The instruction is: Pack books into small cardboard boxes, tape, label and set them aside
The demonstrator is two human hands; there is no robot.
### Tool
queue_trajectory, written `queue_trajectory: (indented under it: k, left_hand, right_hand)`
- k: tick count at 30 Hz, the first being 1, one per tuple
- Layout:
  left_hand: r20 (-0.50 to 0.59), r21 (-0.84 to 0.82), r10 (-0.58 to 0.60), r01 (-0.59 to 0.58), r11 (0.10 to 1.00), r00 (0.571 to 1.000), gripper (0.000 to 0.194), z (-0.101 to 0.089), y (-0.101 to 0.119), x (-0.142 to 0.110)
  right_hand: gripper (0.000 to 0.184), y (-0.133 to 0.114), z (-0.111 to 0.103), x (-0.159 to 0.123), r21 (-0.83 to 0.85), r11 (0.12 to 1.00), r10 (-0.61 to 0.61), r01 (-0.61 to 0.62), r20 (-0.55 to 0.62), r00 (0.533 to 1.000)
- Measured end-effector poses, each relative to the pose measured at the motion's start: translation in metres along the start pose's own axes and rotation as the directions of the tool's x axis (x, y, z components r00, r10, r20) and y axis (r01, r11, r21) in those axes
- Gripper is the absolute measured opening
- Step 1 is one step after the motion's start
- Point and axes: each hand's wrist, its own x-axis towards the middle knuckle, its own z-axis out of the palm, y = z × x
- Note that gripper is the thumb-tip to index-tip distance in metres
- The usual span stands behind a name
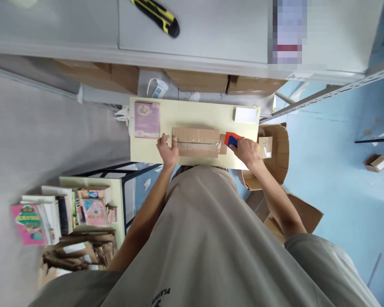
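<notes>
A closed cardboard box lies on the pale yellow table, a seam running along its top and clear tape glinting at its right end. At the box's left end is my left hand, fingers apart and the thumb against the box edge. My right hand is wrapped round a red and blue tape dispenser, just beyond the box's right end. A brown flap sticks out between the box and the dispenser.
The table also bears a purple book and white labels. A yellow-black utility knife lies on the shelf above. Open cartons stand to the right. Books and flattened cardboard are stacked at left.
</notes>
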Motion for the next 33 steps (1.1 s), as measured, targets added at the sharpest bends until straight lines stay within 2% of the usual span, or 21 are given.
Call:
queue_trajectory:
  k: [2, 3, 5, 7, 9, 11, 13, 16, 18, 20, 22, 24, 27, 29, 31, 33]
  left_hand:
    - [-0.006, -0.046, 0.210, -0.210, 0.977, 0.978, 0.047, 0.002, 0.029, -0.004]
    - [0.016, -0.086, 0.341, -0.339, 0.937, 0.940, 0.048, 0.003, 0.049, -0.006]
    - [0.043, -0.180, 0.586, -0.571, 0.801, 0.809, 0.052, 0.004, 0.095, -0.010]
    - [0.035, -0.249, 0.740, -0.711, 0.657, 0.672, 0.053, 0.005, 0.143, -0.008]
    - [0.006, -0.295, 0.825, -0.787, 0.542, 0.565, 0.054, 0.006, 0.186, 0.003]
    - [-0.047, -0.325, 0.863, -0.824, 0.464, 0.504, 0.055, 0.009, 0.220, 0.023]
    - [-0.093, -0.350, 0.877, -0.840, 0.415, 0.472, 0.056, 0.013, 0.244, 0.049]
    - [-0.099, -0.366, 0.891, -0.849, 0.382, 0.444, 0.058, 0.017, 0.267, 0.087]
    - [-0.081, -0.363, 0.894, -0.848, 0.385, 0.441, 0.060, 0.016, 0.273, 0.103]
    - [-0.053, -0.363, 0.891, -0.840, 0.404, 0.451, 0.060, 0.011, 0.270, 0.108]
    - [-0.017, -0.368, 0.880, -0.821, 0.435, 0.474, 0.059, 0.002, 0.258, 0.104]
    - [0.027, -0.373, 0.858, -0.792, 0.484, 0.513, 0.058, -0.006, 0.237, 0.095]
    - [0.105, -0.350, 0.789, -0.720, 0.600, 0.606, 0.058, -0.016, 0.191, 0.083]
    - [0.160, -0.302, 0.709, -0.649, 0.698, 0.687, 0.057, -0.021, 0.150, 0.080]
    - [0.205, -0.232, 0.593, -0.550, 0.803, 0.779, 0.055, -0.026, 0.102, 0.076]
    - [0.243, -0.156, 0.429, -0.402, 0.902, 0.870, 0.052, -0.032, 0.054, 0.068]
  right_hand:
    - [0.051, 0.001, -0.020, -0.010, 0.046, 0.999, 0.028, -0.024, -0.089, 0.996]
    - [0.051, -0.001, -0.031, -0.014, 0.075, 0.997, 0.038, -0.027, -0.146, 0.989]
    - [0.052, -0.007, -0.055, -0.017, 0.136, 0.991, 0.048, -0.009, -0.286, 0.957]
    - [0.054, -0.018, -0.080, -0.016, 0.186, 0.981, 0.039, 0.051, -0.449, 0.893]
    - [0.058, -0.031, -0.107, -0.008, 0.214, 0.968, 0.024, 0.130, -0.595, 0.803]
    - [0.064, -0.045, -0.135, 0.005, 0.216, 0.957, 0.008, 0.196, -0.694, 0.720]
    - [0.070, -0.059, -0.163, 0.025, 0.195, 0.952, -0.011, 0.234, -0.745, 0.667]
    - [0.073, -0.075, -0.199, 0.065, 0.150, 0.958, -0.039, 0.246, -0.780, 0.625]
    - [0.071, -0.083, -0.214, 0.093, 0.131, 0.962, -0.042, 0.238, -0.795, 0.605]
    - [0.068, -0.089, -0.219, 0.117, 0.115, 0.965, -0.051, 0.236, -0.801, 0.596]
    - [0.067, -0.093, -0.217, 0.135, 0.097, 0.966, -0.069, 0.238, -0.794, 0.604]
    - [0.068, -0.095, -0.212, 0.146, 0.079, 0.969, -0.087, 0.234, -0.776, 0.624]
    - [0.070, -0.095, -0.208, 0.145, 0.065, 0.973, -0.092, 0.220, -0.768, 0.634]
    - [0.073, -0.093, -0.200, 0.134, 0.081, 0.972, -0.074, 0.223, -0.787, 0.612]
    - [0.075, -0.088, -0.178, 0.113, 0.120, 0.961, -0.048, 0.247, -0.813, 0.580]
    - [0.077, -0.083, -0.134, 0.086, 0.181, 0.939, -0.019, 0.293, -0.821, 0.570]
